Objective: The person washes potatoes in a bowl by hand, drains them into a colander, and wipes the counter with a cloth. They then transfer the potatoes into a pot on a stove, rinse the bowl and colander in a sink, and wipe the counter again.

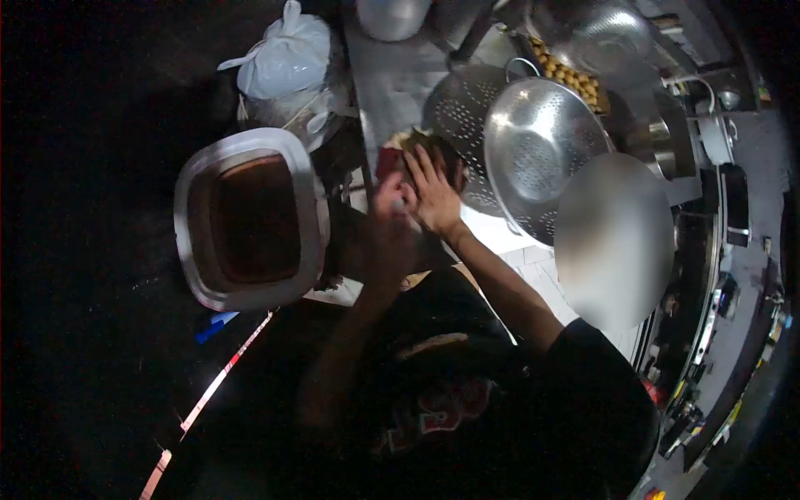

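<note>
My right hand (435, 198) lies with its fingers stretched out over a dark greenish-brown piece (425, 143) on the metal counter. Pale bits show at that piece's far edge, and a dark red patch (387, 163) lies to its left. Close beside, my left hand (395, 198) is blurred, its fingers curled; what they hold, if anything, I cannot make out. Just right of the hands rests a dark perforated colander (457, 112), partly behind a shiny metal colander (542, 142) that tilts toward me.
To the left stands a whitish plastic tub (190, 225) with dark reddish-brown contents. A tied white plastic bag (287, 62) sits beyond it. Round yellowish-brown items (575, 79) fill a container at the back right. A blue-handled object (215, 327) lies below the tub.
</note>
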### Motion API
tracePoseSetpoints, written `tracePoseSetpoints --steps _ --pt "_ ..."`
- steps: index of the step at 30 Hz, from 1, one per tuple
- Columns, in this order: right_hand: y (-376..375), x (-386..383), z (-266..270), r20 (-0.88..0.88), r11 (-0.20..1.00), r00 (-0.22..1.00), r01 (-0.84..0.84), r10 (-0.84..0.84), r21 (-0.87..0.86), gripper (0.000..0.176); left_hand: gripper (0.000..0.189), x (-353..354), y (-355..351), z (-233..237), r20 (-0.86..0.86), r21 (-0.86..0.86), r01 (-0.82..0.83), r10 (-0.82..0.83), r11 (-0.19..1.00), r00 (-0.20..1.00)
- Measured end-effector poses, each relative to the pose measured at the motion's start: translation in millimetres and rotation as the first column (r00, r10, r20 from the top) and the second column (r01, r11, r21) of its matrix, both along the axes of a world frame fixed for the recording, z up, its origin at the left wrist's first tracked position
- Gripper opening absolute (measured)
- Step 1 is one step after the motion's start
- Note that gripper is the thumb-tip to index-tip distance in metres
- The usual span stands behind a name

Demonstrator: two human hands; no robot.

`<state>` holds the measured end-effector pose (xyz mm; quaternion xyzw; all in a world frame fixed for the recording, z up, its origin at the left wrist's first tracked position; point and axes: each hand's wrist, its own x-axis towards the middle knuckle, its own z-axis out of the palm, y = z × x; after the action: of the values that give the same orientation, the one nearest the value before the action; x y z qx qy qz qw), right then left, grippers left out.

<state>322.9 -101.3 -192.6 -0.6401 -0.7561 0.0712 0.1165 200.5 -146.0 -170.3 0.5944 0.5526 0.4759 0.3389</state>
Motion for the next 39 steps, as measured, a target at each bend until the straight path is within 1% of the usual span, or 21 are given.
tracePoseSetpoints --steps 2,3,6,7,9,12,14,17,20,22,24,25,26,27,28,29,32,33,34,36,39 --pt "-38 23 4 0.009 0.993 0.994 0.114 -0.113 -0.027 0.054 0.063 64 24 9 0.127 0.053 0.198 -0.204 0.979 0.971" --pt "-56 31 -3 -0.027 0.984 0.984 0.177 -0.178 -0.036 0.055 0.067 89 26 32 0.264 -0.296 0.329 -0.254 0.897 0.93" --pt "-99 26 -8 0.145 0.969 0.972 0.152 -0.182 0.197 0.059 0.064 131 38 15 0.369 -0.435 0.423 -0.271 0.795 0.889" --pt "-101 15 -38 -0.52 0.98 0.838 0.198 -0.165 0.007 0.057 0.06 139 40 23 0.411 -0.451 0.45 -0.268 0.771 0.871" --pt "-97 15 -50 -0.939 0.982 0.294 0.11 -0.18 -0.154 0.056 0.051 144 36 31 0.376 -0.656 0.347 -0.109 0.67 0.92" --pt "-88 50 -37 -0.127 0.867 0.992 -0.042 -0.025 -0.496 0.046 0.042 127 26 23 0.374 -0.678 0.25 0.032 0.691 0.927" --pt "-125 105 -46 -0.103 0.963 0.994 0.008 -0.038 -0.271 0.048 0.027 66 23 51 0.413 -0.815 0.327 0.082 0.479 0.907" --pt "-99 203 -18 0.033 0.973 0.973 0.228 -0.228 0.024 0.047 0.013 -30 0 80 0.568 -0.693 0.335 0.198 0.639 0.799" --pt "-76 317 -42 0.267 0.819 0.775 0.533 -0.573 0.21 0.047 0.017 -91 -21 144 -0.088 -0.646 0.001 -0.076 0.763 0.993" --pt "-67 315 -50 0.304 0.782 0.72 0.569 -0.624 0.256 0.048 0.019 -136 -48 137 -0.025 -0.746 -0.337 0.483 0.574 0.875" --pt "-62 284 -54 0.351 0.786 0.705 0.519 -0.615 0.335 0.051 0.02 -191 -69 131 -0.1 -0.721 -0.431 0.535 0.542 0.839" --pt "-62 244 -43 0.264 0.828 0.789 0.49 -0.555 0.273 0.052 0.025 -207 -81 140 -0.409 -0.43 -0.323 0.138 0.843 0.902" --pt "-61 197 -24 0.175 0.858 0.847 0.461 -0.501 0.225 0.048 0.029 -214 -87 146 -0.744 -0.194 0.007 -0.152 0.981 0.65" --pt "-59 153 -6 0.112 0.915 0.911 0.383 -0.397 0.129 0.048 0.029 -213 -90 144 -0.746 -0.19 0.0 -0.144 0.982 0.65" --pt "-58 114 6 0.016 0.96 0.966 0.254 -0.258 0.119 0.047 0.03 -209 -92 138 -0.367 -0.251 -0.27 0.166 0.93 0.915" --pt "-56 84 0 -0.044 0.991 0.996 0.078 -0.074 0.106 0.041 0.031 -204 -93 132 0.065 -0.414 -0.445 0.513 0.794 0.856" --pt "-22 23 -24 0.035 0.947 0.967 -0.255 0.253 0.198 0.049 0.033 -186 -100 107 0.361 -0.411 -0.415 0.563 0.811 0.743" --pt "3 18 -31 0.155 0.917 0.948 -0.31 0.278 0.251 0.05 0.033 -177 -99 106 0.363 -0.404 -0.419 0.563 0.813 0.742" --pt "24 18 -24 0.436 0.937 0.891 -0.253 0.129 0.24 0.05 0.032 -166 -98 107 -0.032 -0.099 -0.239 0.237 0.966 0.971" --pt "59 48 -10 0.45 0.969 0.892 -0.144 0.039 0.2 0.051 0.032 -134 -94 99 -0.507 0.075 0.101 -0.049 0.992 0.861" --pt "77 136 -18 0.02 0.974 0.995 0.087 -0.093 0.21 0.05 0.036 -66 -92 86 0.096 -0.206 -0.172 0.195 0.963 0.976"
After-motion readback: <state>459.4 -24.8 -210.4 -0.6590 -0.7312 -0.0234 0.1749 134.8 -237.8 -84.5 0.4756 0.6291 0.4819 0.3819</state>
